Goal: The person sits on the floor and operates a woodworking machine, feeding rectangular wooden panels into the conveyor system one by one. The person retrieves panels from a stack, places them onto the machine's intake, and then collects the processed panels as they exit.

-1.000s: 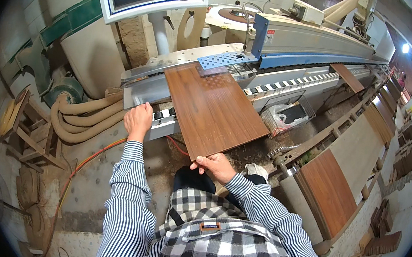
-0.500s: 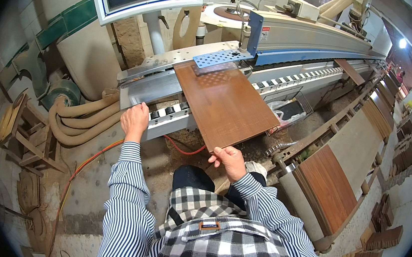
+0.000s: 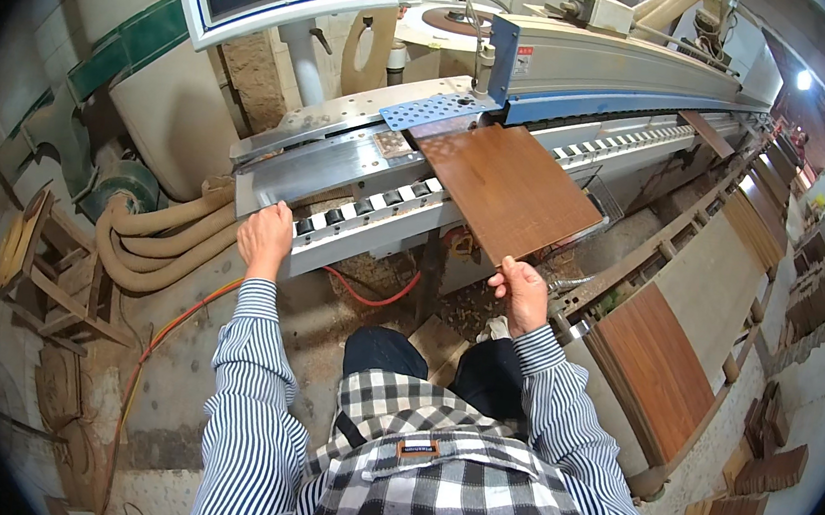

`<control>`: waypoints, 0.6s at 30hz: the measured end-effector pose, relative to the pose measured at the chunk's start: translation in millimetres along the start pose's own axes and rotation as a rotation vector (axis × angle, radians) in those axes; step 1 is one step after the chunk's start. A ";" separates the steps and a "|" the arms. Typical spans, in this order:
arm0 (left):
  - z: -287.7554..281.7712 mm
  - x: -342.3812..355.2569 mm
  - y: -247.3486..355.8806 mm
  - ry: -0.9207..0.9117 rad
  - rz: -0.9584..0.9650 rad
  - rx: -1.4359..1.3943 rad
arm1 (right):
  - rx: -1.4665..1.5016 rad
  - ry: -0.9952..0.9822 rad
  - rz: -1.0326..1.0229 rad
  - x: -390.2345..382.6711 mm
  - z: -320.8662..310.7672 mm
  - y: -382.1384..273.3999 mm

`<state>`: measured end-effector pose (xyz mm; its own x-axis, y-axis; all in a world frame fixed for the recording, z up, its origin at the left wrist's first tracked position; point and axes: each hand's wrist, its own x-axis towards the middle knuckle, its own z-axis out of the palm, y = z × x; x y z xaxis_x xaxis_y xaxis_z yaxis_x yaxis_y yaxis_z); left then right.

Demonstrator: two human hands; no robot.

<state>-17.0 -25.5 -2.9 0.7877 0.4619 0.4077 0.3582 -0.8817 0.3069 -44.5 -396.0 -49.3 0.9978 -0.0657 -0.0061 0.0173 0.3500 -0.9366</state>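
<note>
Head view: main risk on the long panel-feed machine (image 3: 642,81) is skew. Brown wood-grain panel (image 3: 515,193) lies across the roller rail (image 3: 346,215), far edge in under the blue-trimmed beam (image 3: 599,108), near part overhanging toward the person. If the right hand (image 3: 522,291) pulls or lags at that corner, I'd expect the panel to yaw and its far edge to run off line. Letting go too soon might let the overhang sag, if the beam's grip is light; can't see that grip. Second panel (image 3: 709,135) sits well apart downstream; a bump looks likely only if that one stalls.

Right hand pinches the near corner, thumb and fingers closed on it. Left hand (image 3: 265,234) is curled at the rail's near end, off the panel; can't tell if it grips. Pinch hazard there if fingers stray onto the black rollers (image 3: 334,217).

Vs half a second ago: panel is further right, more rollers bare behind it, perforated blue plate (image 3: 433,111) covers less of it. Right hand has moved along with the corner; left is about where it was.
</note>
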 end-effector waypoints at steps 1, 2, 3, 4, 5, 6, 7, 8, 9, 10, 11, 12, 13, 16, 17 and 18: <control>-0.7 -0.3 0.7 -0.001 -0.002 0.000 | -0.005 0.036 0.005 3.0 -7.4 -1.8; -3.0 -0.5 0.5 0.001 -0.007 0.002 | 0.016 0.078 0.010 1.9 -13.5 -6.5; -3.0 -0.9 1.1 -0.001 -0.009 0.001 | 0.035 0.125 0.016 0.2 -22.8 -11.6; -3.0 -1.3 1.4 -0.002 -0.007 0.002 | 0.016 0.139 -0.030 0.7 -42.2 -7.4; -2.8 -0.7 2.2 -0.005 -0.004 -0.001 | -0.011 0.180 -0.055 -6.0 -63.9 -5.0; -4.0 -0.7 1.0 0.000 -0.005 0.007 | -0.088 0.248 -0.064 -16.3 -79.8 -6.4; -2.7 -0.2 0.0 -0.002 -0.003 0.008 | -0.119 0.311 -0.086 -31.4 -101.7 -8.9; 0.0 0.9 0.2 -0.004 0.004 0.005 | -0.117 0.369 -0.128 -50.2 -131.1 -5.2; 1.8 1.1 -0.2 -0.004 0.007 0.007 | -0.191 0.510 -0.148 -69.2 -158.4 -2.8; 0.8 0.6 1.2 -0.017 0.003 0.005 | -0.218 0.617 -0.159 -91.3 -193.9 2.8; -0.7 0.0 -0.9 -0.019 -0.009 0.011 | -0.354 0.728 -0.100 -118.0 -210.8 -7.8; -0.7 0.0 0.5 -0.026 -0.010 0.008 | -0.355 0.863 -0.190 -141.1 -256.3 4.8; -2.3 -0.6 -0.9 -0.026 -0.019 0.019 | -0.382 0.990 -0.199 -165.6 -270.9 0.4; -1.8 -0.3 -2.0 -0.023 -0.020 0.036 | -0.424 1.359 -0.173 -230.8 -308.4 -12.4; -1.7 -0.2 -0.9 -0.020 -0.017 0.037 | -0.432 1.467 -0.148 -243.7 -312.3 -15.1; -2.9 -0.2 0.3 -0.026 -0.021 0.037 | -0.437 1.427 -0.162 -254.3 -321.3 -13.5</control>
<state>-18.4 -25.6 -0.4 0.7924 0.4778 0.3792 0.3923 -0.8752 0.2829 -319.0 -684.2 -147.7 0.0827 -0.9964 0.0193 -0.1584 -0.0323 -0.9868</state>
